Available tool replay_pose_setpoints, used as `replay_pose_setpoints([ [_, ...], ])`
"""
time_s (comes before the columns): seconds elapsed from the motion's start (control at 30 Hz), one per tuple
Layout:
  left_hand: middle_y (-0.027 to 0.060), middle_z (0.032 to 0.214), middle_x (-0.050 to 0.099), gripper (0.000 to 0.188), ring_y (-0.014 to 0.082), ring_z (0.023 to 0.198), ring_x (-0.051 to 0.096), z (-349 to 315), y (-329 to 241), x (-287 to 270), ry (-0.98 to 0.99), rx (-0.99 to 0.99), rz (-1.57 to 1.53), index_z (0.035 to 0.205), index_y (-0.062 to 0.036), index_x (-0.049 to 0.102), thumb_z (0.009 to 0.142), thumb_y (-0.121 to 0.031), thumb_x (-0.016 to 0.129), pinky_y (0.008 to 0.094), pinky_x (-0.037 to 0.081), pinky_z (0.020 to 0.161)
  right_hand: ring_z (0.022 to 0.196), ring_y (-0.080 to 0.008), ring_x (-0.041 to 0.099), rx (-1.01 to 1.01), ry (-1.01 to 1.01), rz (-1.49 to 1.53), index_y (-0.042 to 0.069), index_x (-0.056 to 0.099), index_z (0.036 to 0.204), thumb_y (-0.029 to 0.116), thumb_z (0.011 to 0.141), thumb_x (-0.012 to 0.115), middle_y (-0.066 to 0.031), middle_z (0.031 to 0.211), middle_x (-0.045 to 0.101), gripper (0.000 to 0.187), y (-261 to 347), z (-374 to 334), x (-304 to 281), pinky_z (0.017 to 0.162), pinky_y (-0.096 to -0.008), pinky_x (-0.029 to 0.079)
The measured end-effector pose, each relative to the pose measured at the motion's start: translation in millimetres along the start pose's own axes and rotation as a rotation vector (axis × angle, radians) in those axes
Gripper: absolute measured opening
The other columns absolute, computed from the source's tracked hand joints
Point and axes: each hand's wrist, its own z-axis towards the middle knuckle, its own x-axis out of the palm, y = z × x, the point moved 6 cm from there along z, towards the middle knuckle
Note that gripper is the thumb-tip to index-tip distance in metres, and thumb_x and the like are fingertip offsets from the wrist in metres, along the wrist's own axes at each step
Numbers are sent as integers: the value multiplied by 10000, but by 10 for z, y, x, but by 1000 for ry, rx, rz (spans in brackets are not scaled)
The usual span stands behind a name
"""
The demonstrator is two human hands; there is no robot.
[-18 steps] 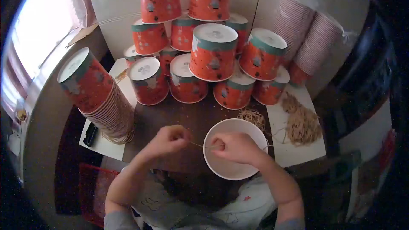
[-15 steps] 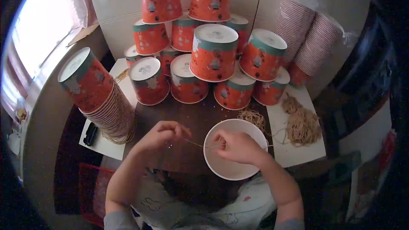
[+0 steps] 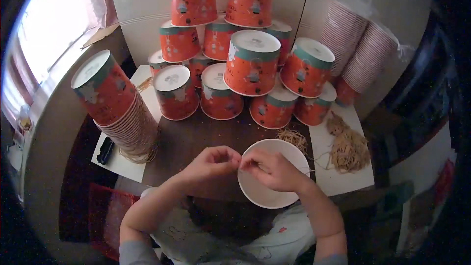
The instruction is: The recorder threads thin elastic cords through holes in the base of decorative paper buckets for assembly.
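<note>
My left hand [image 3: 216, 163] is closed in a pinch at the left rim of an open white paper bucket [image 3: 292, 194]. My right hand [image 3: 272, 169] is pinched too, over the bucket's mouth, its fingertips meeting those of the left. A thin tan string [image 3: 310, 171] comes out from behind my right hand and crosses the bucket's right rim. Between the fingertips the string is too fine to make out. Beyond the bucket lies a small tangle of tan string [image 3: 293, 140], and a larger heap of string [image 3: 349, 154] rests on the white board at the right.
Orange-red paper buckets [image 3: 254, 71] with green bands stand upside down in a stacked pile across the back. A tall nested stack of buckets [image 3: 125, 122] leans at the left, near a black object [image 3: 105, 150]. Wrapped bucket stacks [image 3: 367, 54] stand back right.
My left hand has moved right, up to my right hand. The stretch of string seen between them has closed up. The view has shifted slightly.
</note>
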Motion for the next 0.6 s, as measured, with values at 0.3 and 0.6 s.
replay_pose_setpoints([
  [0.3,-5,817,564,112,58,758,513,-48,62,55,64,-64,152,862,-32,535,792,-105,584,206,421,692,750,-191,559,-136,-129,-46,27,565,807,-45,696,500,-73,798,562,148,-51,29,-42,653,-277,448],
  [0.6,-3,796,558,69,58,741,509,-68,66,47,97,-38,53,842,-36,526,810,-90,554,208,420,672,808,-209,540,-154,-147,-374,69,591,760,86,662,603,-61,834,554,100,-29,9,41,752,-334,402],
])
